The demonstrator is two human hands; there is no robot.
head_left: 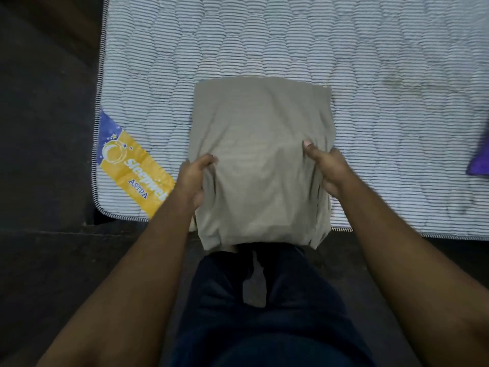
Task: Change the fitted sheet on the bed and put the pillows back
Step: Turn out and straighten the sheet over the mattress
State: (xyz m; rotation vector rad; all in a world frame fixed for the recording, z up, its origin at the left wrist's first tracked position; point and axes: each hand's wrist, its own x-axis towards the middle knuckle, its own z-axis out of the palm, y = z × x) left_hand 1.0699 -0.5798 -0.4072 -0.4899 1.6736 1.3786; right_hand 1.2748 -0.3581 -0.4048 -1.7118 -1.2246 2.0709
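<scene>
I am looking down on a bare mattress (291, 43), quilted and finely striped in white and dark lines, and on it I am holding a folded fitted sheet (260, 160) of plain beige cloth. The sheet is lying over the near edge of the mattress, a little left of the middle — its far part is resting flat on the stripes while its near end is hanging past the piped edge toward my legs. My left hand (194, 182) is gripping the left side of the fold, thumb lying on top and fingers curled underneath, the cloth bunching at the pinch. My right hand (326, 168) is gripping the right side in the same way, thumb pressing down on the top layer and fingers tucked below. Both forearms are reaching in from the near corners. At the near left corner of the mattress a yellow and blue brand label (131, 162) is running diagonally, just beside my left wrist. At the far right edge of the view a purple cloth (480, 154) is lying on the mattress, well apart from the sheet — what it is I cannot tell. Dark floor (45, 128) is showing to the left of the bed, and dark trousers (264, 313) are filling the near middle.
</scene>
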